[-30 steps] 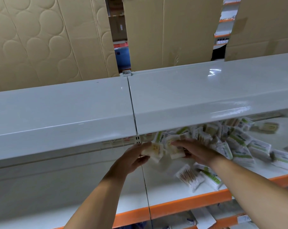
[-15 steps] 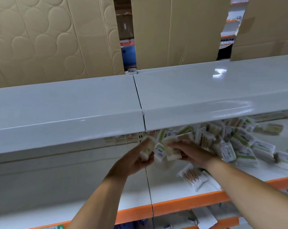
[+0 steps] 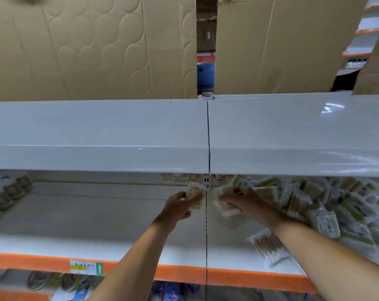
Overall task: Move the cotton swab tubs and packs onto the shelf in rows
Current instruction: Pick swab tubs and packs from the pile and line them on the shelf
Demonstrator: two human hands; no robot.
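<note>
My left hand (image 3: 177,206) grips a small cotton swab pack (image 3: 194,193) just left of the shelf's centre seam. Right of the seam, my right hand (image 3: 245,199) holds another swab pack (image 3: 226,208). Both hands are under the upper shelf, over the white lower shelf (image 3: 86,224). A loose heap of swab packs (image 3: 327,205) fills the shelf's right part. One clear pack of wooden swabs (image 3: 269,246) lies alone near the front edge. A row of round tubs (image 3: 5,192) stands at the far left.
The white upper shelf (image 3: 119,135) overhangs the work area and hides the back of the lower one. An orange front rail (image 3: 184,272) carries a price label (image 3: 86,267). Cardboard sheets (image 3: 86,46) stand behind. Other goods sit on the level below.
The view has swung left, bringing the tubs at far left into sight. My hands have drawn slightly apart, the left one carrying its pack left across the seam.
</note>
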